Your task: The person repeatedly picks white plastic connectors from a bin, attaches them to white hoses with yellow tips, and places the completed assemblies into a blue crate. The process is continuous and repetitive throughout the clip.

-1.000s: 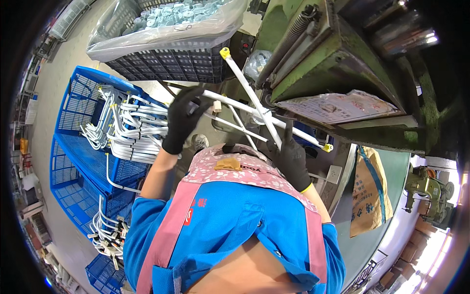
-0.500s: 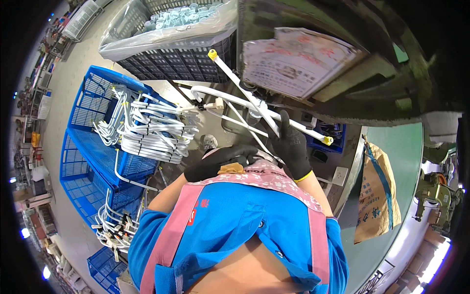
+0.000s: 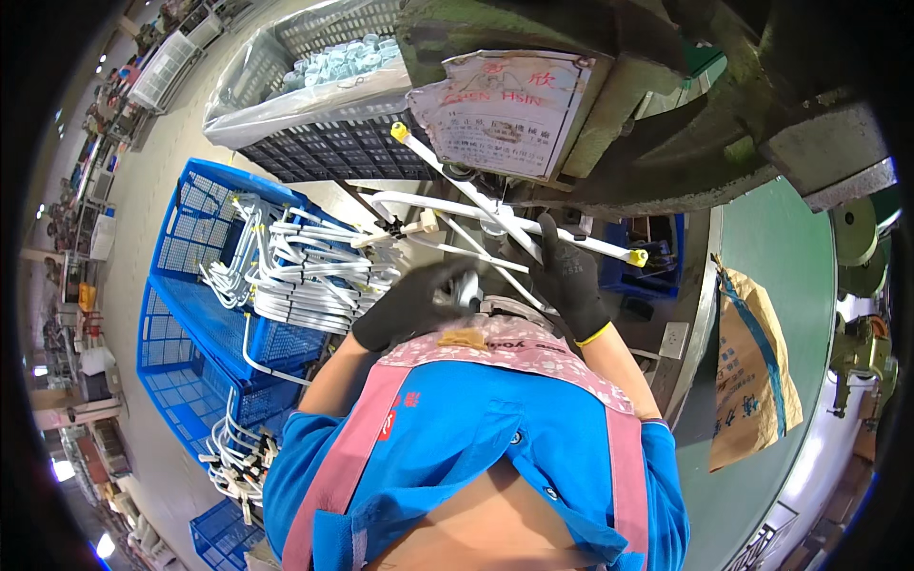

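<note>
In front of me a white tube frame (image 3: 433, 202) with yellow end caps lies crossed under a machine. My right hand (image 3: 571, 283), in a black glove, closes round the lower part of its crossing tubes, thumb pointing up. My left hand (image 3: 411, 303), also gloved in black, is just above the apron (image 3: 514, 360), left of the frame's lower tubes. Its fingers are curled on a small pale piece (image 3: 466, 289), partly hidden and blurred. A tan clip-like part (image 3: 424, 225) stands at the frame's left bend.
Blue crates (image 3: 181, 314) at left hold many bent white tubes (image 3: 314, 271). A black crate (image 3: 343, 143) lined with plastic holds pale blue caps (image 3: 343, 63). The green machine (image 3: 685, 162) overhangs the far right. A brown sack (image 3: 752, 371) lies on the green table (image 3: 690, 443).
My left hand has lifted from the apron's top and now shows a small pale piece in its fingers. My right hand keeps its hold on the frame. The whole view has shifted slightly.
</note>
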